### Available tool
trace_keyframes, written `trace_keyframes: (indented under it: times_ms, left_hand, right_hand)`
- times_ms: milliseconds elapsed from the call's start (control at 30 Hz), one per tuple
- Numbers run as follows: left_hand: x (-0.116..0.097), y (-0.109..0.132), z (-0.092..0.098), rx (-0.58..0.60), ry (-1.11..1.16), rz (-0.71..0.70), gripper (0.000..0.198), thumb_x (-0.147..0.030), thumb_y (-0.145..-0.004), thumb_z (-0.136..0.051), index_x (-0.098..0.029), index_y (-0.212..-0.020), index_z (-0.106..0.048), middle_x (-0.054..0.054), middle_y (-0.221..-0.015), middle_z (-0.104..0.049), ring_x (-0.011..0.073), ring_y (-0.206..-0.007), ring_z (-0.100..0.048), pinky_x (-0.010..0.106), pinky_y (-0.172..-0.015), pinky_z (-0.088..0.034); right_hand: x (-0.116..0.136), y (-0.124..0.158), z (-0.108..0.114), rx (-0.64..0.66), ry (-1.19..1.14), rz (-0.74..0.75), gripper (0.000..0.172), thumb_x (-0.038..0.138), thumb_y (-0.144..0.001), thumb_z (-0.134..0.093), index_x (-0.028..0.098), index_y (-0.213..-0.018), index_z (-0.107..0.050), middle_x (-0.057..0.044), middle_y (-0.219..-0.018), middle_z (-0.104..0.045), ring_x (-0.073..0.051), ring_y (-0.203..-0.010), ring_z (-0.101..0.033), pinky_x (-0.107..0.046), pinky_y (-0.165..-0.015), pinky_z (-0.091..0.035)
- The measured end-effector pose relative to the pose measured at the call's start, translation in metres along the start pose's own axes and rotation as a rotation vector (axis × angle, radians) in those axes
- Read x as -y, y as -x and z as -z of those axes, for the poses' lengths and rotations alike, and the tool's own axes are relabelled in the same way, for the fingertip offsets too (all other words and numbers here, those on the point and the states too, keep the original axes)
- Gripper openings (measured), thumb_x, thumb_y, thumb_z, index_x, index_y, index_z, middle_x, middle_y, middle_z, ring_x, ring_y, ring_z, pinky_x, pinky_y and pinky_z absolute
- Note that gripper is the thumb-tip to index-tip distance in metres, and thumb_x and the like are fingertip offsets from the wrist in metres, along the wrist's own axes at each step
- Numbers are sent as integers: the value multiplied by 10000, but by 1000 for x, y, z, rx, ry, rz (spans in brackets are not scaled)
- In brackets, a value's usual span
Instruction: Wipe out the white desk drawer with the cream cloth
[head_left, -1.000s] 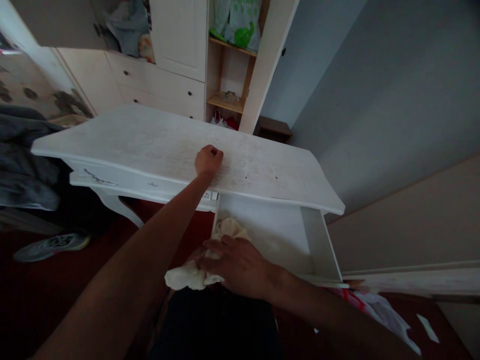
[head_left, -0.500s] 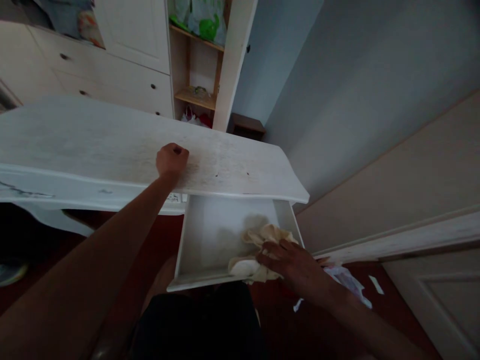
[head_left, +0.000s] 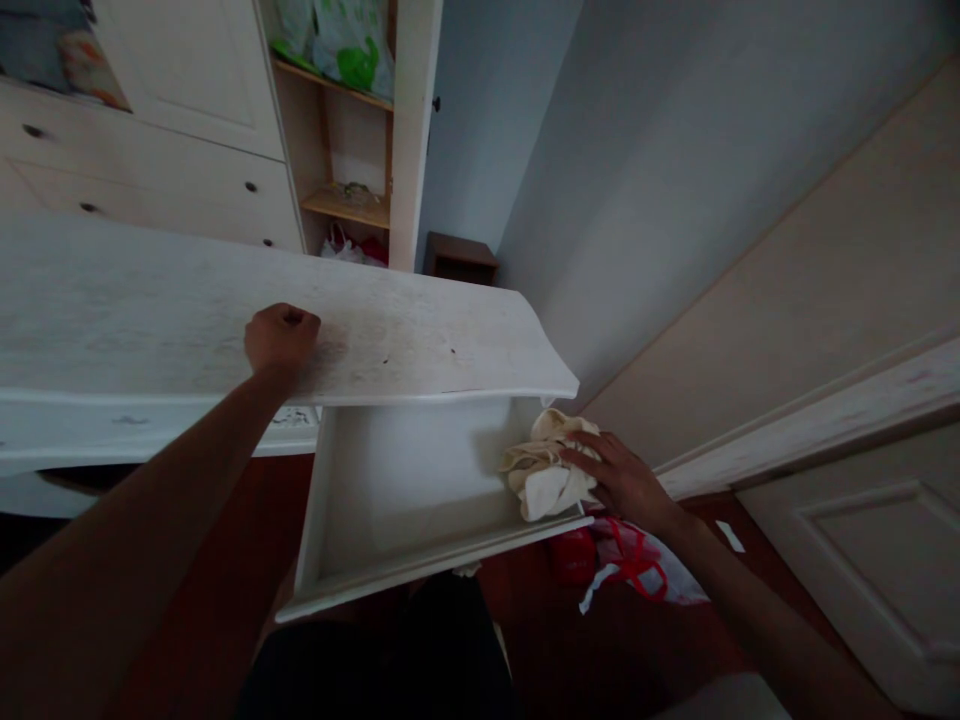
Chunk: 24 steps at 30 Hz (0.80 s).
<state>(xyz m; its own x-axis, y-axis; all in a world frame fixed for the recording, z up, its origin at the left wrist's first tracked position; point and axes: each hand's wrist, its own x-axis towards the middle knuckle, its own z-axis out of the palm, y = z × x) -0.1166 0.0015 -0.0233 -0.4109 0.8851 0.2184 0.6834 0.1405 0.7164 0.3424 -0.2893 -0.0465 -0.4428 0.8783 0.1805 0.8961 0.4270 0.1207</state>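
Observation:
My right hand (head_left: 619, 475) grips a crumpled cream cloth (head_left: 551, 465) at the right side wall of the pulled-out drawer (head_left: 405, 480). Part of the cloth hangs inside the drawer, and its lower fold reaches the front rim. The drawer is white, and nothing else lies in it. My left hand (head_left: 281, 338) rests as a closed fist on the white desk top (head_left: 442, 330); whether anything is inside the fist is hidden. Brownish smudges and two small dark spots mark the desk top around and to the right of that fist.
Behind the desk stands a white cabinet (head_left: 202, 180) with an open shelf holding plastic bags (head_left: 352, 50). A grey-blue wall (head_left: 637, 160) closes off the right. On the dark red floor lie a white and red plastic bag (head_left: 637, 560) and a red object (head_left: 574, 555).
My right hand has carried the cloth from the drawer's front rim up and over to its right side wall. My left fist stays on the desk top while the view shifts right.

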Motion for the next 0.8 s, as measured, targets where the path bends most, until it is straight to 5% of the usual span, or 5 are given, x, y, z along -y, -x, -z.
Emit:
trace_keyframes:
  times_ms: [200, 500, 667, 800]
  left_hand:
    - [-3, 2, 3, 0, -12, 6, 328, -250, -852, -630, -119, -1106, -792, 119, -1062, -789, 253, -972, -716, 346, -872, -540]
    - [-2, 0, 2, 6, -21, 3, 318, -257, -845, -624, -123, -1079, -793, 114, -1037, -788, 239, -954, -710, 328, -863, -526]
    - [0, 0, 2, 13, -7, -7, 285, -264, -840, -607, -151, -1032, -785, 98, -1008, -787, 245, -956, -712, 327, -846, -523]
    - [2, -1, 1, -1, 21, -23, 202, -264, -818, -609, -204, -924, -770, 78, -941, -781, 261, -932, -711, 345, -829, -527]
  right_hand:
    - [-4, -72, -11, -51, 41, -17, 670, 10, -802, -657, 262, -1422, -632, -146, -1482, -588, -348, -1345, -525, -566, -1122, -459]
    - [65, -137, -31, -191, -337, 107, 643, 50, -869, -604, 266, -1474, -573, -117, -1471, -598, -279, -1373, -534, -482, -1122, -491]
    - [89, -161, -13, -419, -603, 56, 568, 221, -937, -639, 292, -1493, -551, -105, -1434, -629, -250, -1337, -577, -441, -1138, -479]
    - [82, -189, 16, -622, -705, -146, 436, 353, -927, -678, 260, -1351, -648, -101, -1323, -684, -253, -1236, -627, -442, -1101, -492]
